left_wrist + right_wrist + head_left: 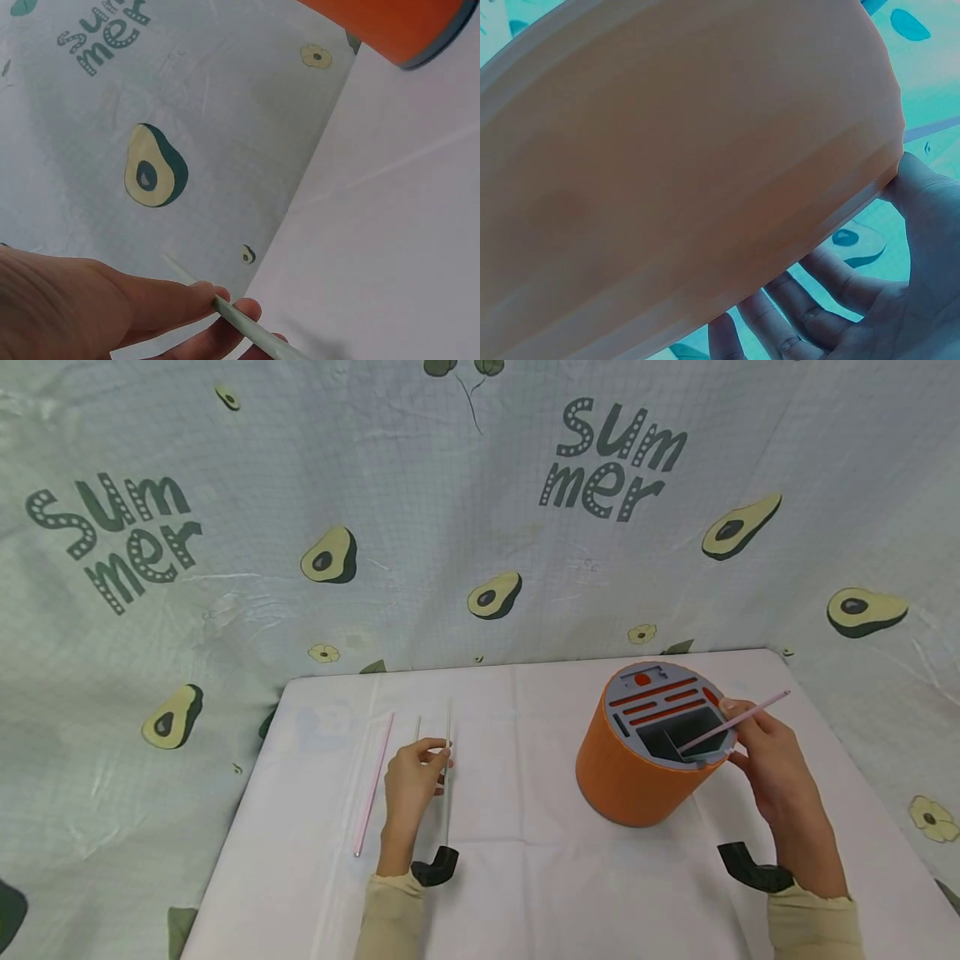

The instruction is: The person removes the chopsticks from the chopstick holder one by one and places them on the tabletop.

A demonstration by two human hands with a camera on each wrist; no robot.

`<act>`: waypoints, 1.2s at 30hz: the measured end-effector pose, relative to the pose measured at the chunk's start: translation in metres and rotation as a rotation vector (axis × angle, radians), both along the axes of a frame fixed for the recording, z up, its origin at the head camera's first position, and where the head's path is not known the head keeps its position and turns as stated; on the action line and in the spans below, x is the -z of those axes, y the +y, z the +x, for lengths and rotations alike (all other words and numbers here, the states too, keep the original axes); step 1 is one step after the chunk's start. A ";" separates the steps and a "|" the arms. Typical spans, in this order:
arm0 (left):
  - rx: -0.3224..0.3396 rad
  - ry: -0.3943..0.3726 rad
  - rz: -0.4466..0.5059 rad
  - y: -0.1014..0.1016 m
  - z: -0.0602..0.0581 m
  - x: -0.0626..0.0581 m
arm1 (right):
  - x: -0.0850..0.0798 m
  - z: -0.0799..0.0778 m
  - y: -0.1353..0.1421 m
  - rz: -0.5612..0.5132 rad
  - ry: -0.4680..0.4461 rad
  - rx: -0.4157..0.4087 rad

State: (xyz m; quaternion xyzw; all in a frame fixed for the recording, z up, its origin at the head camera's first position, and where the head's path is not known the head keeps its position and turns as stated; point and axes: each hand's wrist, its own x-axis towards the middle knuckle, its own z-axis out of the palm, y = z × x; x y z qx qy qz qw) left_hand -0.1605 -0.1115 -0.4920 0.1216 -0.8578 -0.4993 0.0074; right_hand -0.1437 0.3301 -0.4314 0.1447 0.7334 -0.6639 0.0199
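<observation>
My left hand [408, 781] pinches a thin pale green straw [447, 814] between thumb and fingertips over the table's left part; the left wrist view shows the straw [247, 324] up close. A second pale straw [418, 727] shows just beyond that hand, partly hidden. My right hand [776, 772] grips the rim of an orange round organizer [630, 768], thumb on top and fingers along the outside. Its grey top has slots and a dark square compartment. A pink straw [738, 720] leans out of that compartment, slanting right. In the right wrist view the organizer's wall [690, 165] fills most of the picture.
Another pink straw [375, 785] lies on the white-covered table [555, 893], left of the left hand. A pale cloth [420, 485] printed with avocados and lettering hangs behind and beside the table. Black bands [753, 870] are on both wrists.
</observation>
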 end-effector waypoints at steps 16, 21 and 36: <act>0.006 -0.052 -0.231 -0.012 -0.005 0.022 | -0.002 -0.001 -0.004 0.020 -0.019 0.014; 0.003 -0.040 -0.296 -0.010 -0.007 0.027 | -0.001 -0.002 -0.003 -0.003 -0.018 0.018; -0.016 0.027 -0.408 -0.007 -0.011 0.037 | -0.003 -0.003 -0.004 -0.020 -0.032 0.018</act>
